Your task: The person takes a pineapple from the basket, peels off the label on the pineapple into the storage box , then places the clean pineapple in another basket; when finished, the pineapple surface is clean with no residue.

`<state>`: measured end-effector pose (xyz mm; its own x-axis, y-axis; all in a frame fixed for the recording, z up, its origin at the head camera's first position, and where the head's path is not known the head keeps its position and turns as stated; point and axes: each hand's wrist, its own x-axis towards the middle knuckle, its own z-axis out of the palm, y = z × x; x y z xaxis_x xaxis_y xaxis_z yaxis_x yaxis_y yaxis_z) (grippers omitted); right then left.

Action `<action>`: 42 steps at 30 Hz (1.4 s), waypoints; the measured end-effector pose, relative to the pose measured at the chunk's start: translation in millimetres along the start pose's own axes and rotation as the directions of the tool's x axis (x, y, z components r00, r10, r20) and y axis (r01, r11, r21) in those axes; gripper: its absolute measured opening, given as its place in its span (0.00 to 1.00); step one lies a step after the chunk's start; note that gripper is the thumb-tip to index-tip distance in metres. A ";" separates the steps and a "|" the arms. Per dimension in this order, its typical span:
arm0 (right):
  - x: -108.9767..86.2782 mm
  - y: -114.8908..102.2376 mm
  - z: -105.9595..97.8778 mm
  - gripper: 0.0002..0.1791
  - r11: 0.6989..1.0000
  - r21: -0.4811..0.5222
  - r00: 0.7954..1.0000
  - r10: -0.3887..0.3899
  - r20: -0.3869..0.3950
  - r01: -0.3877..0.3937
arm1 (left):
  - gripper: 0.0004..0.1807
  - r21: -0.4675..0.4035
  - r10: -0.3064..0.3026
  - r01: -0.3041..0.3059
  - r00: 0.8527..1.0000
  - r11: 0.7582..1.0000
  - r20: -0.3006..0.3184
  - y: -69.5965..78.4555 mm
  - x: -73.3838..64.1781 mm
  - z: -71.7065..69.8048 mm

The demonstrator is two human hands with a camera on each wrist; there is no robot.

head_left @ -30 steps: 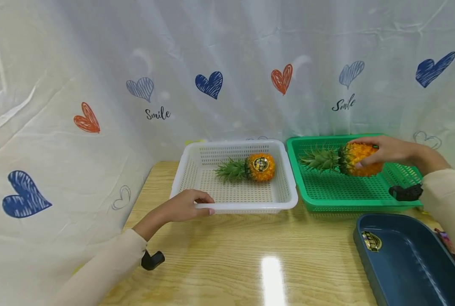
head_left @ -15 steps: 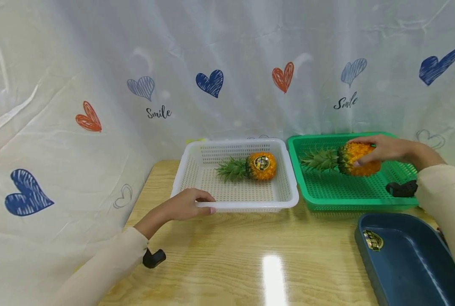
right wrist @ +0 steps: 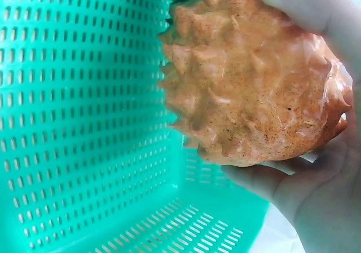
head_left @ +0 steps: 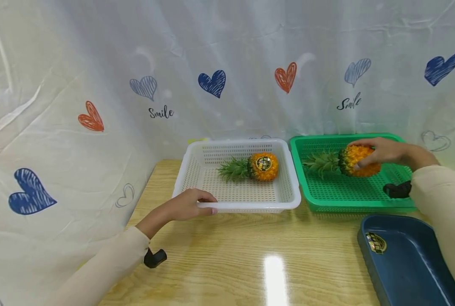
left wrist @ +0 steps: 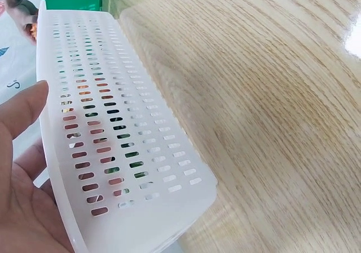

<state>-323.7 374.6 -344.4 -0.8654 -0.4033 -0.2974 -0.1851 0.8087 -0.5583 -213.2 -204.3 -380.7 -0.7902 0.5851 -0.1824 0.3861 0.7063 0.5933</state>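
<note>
My left hand (head_left: pixel 190 205) pinches the front rim of a white perforated basket (head_left: pixel 258 206), thumb outside and fingers over the inner side. In that basket a small pineapple (head_left: pixel 271 169) with a dark round label lies on its side, leaves to the left. My right hand (head_left: pixel 389 151) grips the orange body of another pineapple (head_left: pixel 349 160) inside the green basket (head_left: pixel 365 205), its leaves also pointing left. From the right wrist view, the thumb and fingers wrap around that spiky pineapple (right wrist: pixel 242 84), against the green mesh. Whether its underside touches the basket floor I cannot tell.
A dark blue tray (head_left: pixel 407 255) with a gold-and-black label (head_left: pixel 375 243) stands front right, partly under my right sleeve. Both baskets sit side by side on a wooden table (head_left: pixel 231 255), against a curtain (head_left: pixel 250 55) printed with hearts.
The right forearm has shifted slightly left, with the pineapple still in its grip. The left hand keeps its hold on the white rim. The head view has drifted a little.
</note>
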 end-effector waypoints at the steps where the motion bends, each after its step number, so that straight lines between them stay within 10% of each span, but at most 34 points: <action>1: 1.0 0.5 0.2 0.47 1.000 -0.001 1.000 0.000 -0.003 0.000 | 0.20 -0.001 -0.001 0.001 1.000 1.000 0.001 0.1 0.2 0.1; 42: 15.3 23.5 9.1 0.42 0.970 -0.243 0.995 -0.027 -0.094 0.003 | 0.20 0.002 0.017 -0.017 1.000 1.000 -0.011 -1.3 -0.4 1.8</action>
<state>-337.1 383.5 -369.1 -0.9001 -0.3829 -0.2079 -0.2956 0.8872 -0.3542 -212.6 -204.7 -382.8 -0.7887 0.5927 -0.1635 0.4007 0.6971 0.5945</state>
